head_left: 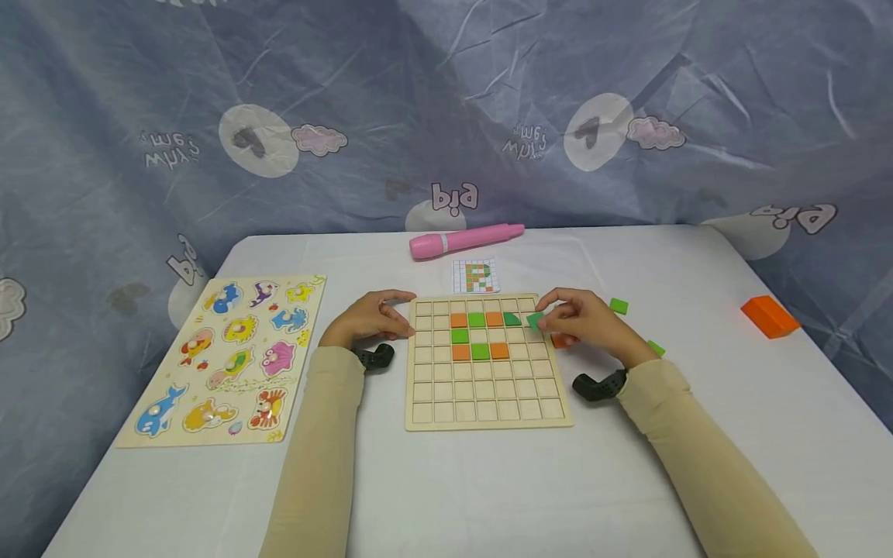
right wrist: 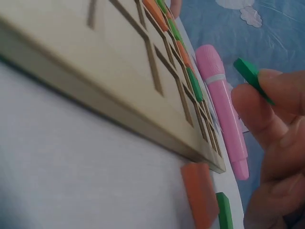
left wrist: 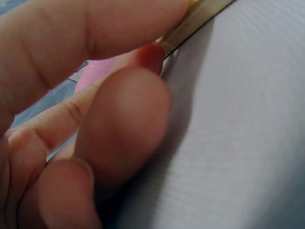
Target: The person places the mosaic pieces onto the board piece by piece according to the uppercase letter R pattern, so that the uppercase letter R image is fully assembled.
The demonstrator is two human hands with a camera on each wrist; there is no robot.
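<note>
A square wooden grid board (head_left: 488, 415) lies flat, with several orange and green tiles (head_left: 477, 320) set in its cells. My right hand (head_left: 582, 319) pinches a dark green tile (right wrist: 249, 72) between thumb and finger, raised over the board's upper right corner. Left of the tile, a green rounded piece (head_left: 512, 318) lies in a cell of the same row. At the board's left edge, my left hand (head_left: 373, 318) rests its fingertips against the wood. The left wrist view shows one finger (left wrist: 95, 28) reaching to that edge (left wrist: 190, 26).
A small pattern card (head_left: 476, 276) and a pink pen-shaped tube (head_left: 463, 240) lie behind the board. Loose green tiles (head_left: 618, 306) and an orange tile (head_left: 560, 341) are on the right. Farther right is an orange block (head_left: 770, 316); a sea-animal peg puzzle (head_left: 230, 364) lies left.
</note>
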